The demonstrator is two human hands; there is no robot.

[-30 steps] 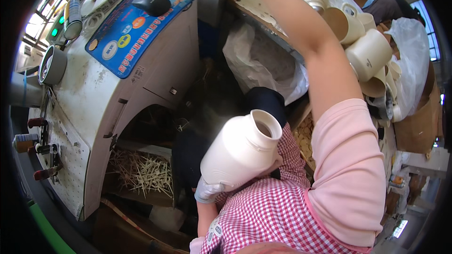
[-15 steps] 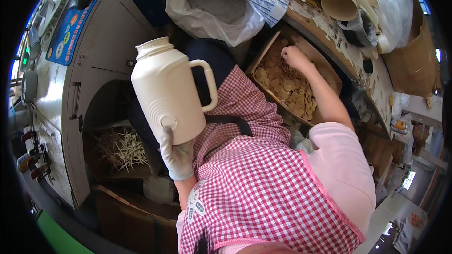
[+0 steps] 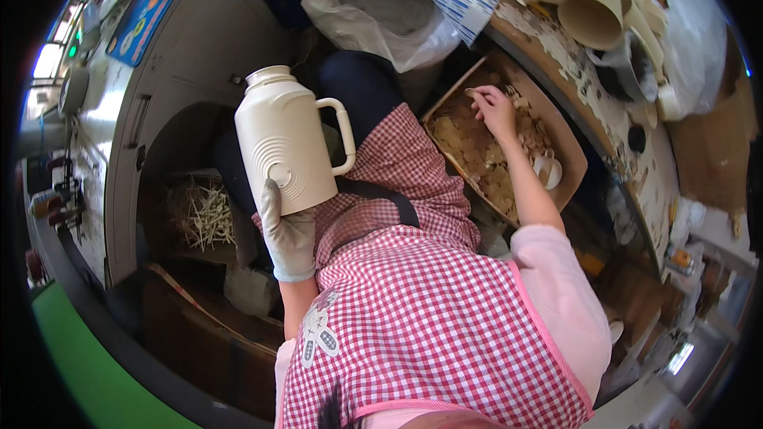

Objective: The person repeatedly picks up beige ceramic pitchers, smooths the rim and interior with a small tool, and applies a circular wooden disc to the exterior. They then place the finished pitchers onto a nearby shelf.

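A cream plastic thermos jug casing (image 3: 290, 131) stands nearly upright over my lap, its loop handle on the right and ringed ridges round a small disc-shaped spot low on its side. My gloved left hand (image 3: 288, 238) grips its bottom end, thumb up beside the ridges. To the right, my bare right hand (image 3: 496, 114) is over a cardboard box (image 3: 566, 131) of thin round beige discs (image 3: 479, 151). Thumb and fingertips pinch what looks like one such disc (image 3: 470, 93). A small white cup-like piece (image 3: 547, 169) lies in the box near my right forearm.
A worn workbench (image 3: 548, 52) runs along the right, carrying more cream casings (image 3: 592, 12) and plastic bags. Beyond my knees hangs an open clear plastic bag (image 3: 397, 20). At left stand a grey cabinet (image 3: 179, 52) and a pile of thin pale sticks (image 3: 205, 214).
My right hand has lifted from among the discs, fingers now pinching one. The view has shifted a little. My left hand still holds the jug casing, now slightly more upright.
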